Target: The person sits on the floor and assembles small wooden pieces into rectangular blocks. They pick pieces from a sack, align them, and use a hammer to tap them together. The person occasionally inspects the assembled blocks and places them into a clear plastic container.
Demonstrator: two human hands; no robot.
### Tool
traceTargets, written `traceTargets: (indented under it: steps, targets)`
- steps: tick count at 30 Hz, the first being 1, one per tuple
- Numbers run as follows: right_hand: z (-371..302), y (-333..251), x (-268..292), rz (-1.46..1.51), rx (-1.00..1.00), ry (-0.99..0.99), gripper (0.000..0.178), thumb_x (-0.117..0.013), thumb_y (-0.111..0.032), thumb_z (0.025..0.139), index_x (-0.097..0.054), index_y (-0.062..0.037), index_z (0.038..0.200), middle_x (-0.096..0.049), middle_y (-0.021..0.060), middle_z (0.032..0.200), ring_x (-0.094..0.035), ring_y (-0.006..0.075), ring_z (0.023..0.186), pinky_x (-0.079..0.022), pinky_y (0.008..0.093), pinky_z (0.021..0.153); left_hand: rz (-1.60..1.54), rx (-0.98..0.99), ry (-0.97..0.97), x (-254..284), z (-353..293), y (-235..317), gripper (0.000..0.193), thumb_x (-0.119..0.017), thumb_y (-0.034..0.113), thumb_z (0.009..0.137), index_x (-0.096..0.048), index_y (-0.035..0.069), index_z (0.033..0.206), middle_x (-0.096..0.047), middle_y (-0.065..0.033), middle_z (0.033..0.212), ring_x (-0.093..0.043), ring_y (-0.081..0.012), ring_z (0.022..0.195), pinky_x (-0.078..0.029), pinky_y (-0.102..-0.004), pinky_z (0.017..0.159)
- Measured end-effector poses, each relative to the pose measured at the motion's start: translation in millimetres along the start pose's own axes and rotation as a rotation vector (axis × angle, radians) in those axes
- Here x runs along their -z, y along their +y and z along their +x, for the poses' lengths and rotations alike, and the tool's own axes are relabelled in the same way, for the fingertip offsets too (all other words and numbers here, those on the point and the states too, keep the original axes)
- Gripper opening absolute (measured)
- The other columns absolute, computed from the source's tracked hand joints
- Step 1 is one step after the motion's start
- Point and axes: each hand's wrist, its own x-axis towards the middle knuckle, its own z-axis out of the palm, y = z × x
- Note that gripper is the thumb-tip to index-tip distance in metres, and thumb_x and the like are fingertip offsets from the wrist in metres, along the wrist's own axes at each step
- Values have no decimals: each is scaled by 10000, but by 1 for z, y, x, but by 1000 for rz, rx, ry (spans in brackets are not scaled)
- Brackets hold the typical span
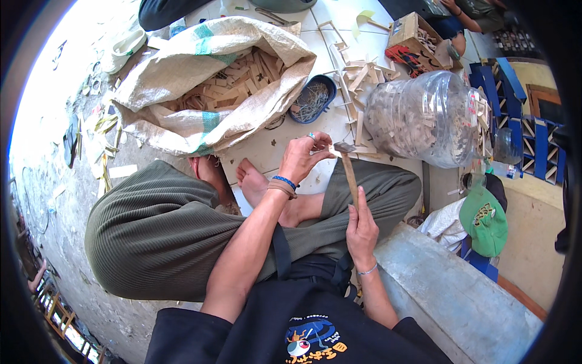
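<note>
My right hand (362, 233) is closed around the wooden handle of a hammer (350, 176), which points away from me with its metal head uppermost. Close to that head, my left hand (300, 161) has thumb and fingers drawn together in a pinch. A small pale bit shows at its fingertips, too bright and small to name. Beyond the left hand stands a dark blue tub (312, 99) of thin nails. Small pale wooden frames and strips (359, 79) lie heaped on the white tiles to the right of the tub.
A woven sack (163, 76) full of wood offcuts lies open at the far left. At right, a big clear plastic jar (421, 118) of wood pieces lies on its side. Behind it stands a wooden box (405, 35). A green cap (483, 221) hangs near a grey ledge (454, 297). Another person sits at the far right.
</note>
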Motion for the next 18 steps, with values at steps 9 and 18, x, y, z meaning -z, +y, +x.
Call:
traceTargets:
  steps: [9,18]
  targets:
    - [2,-1,-2,28,19,109,576,-627,-137,1044,-453,-196,1590,-709,169,988,-694,395,769,-543,475,639,80,-67,-4,1,-2,-2,403,-811,200,901,-587,62,1205,-792,-107,1068,-777,-263,994,-611,-363,829]
    - [7,-1,1,42,3,165,549,-605,-141,1056,-458,-180,1583,-724,184,1065,-708,406,839,-560,481,700,95,-133,12,-1,-2,-5,371,-781,207,929,-559,69,1194,-791,-100,1067,-773,-285,993,-605,-389,808]
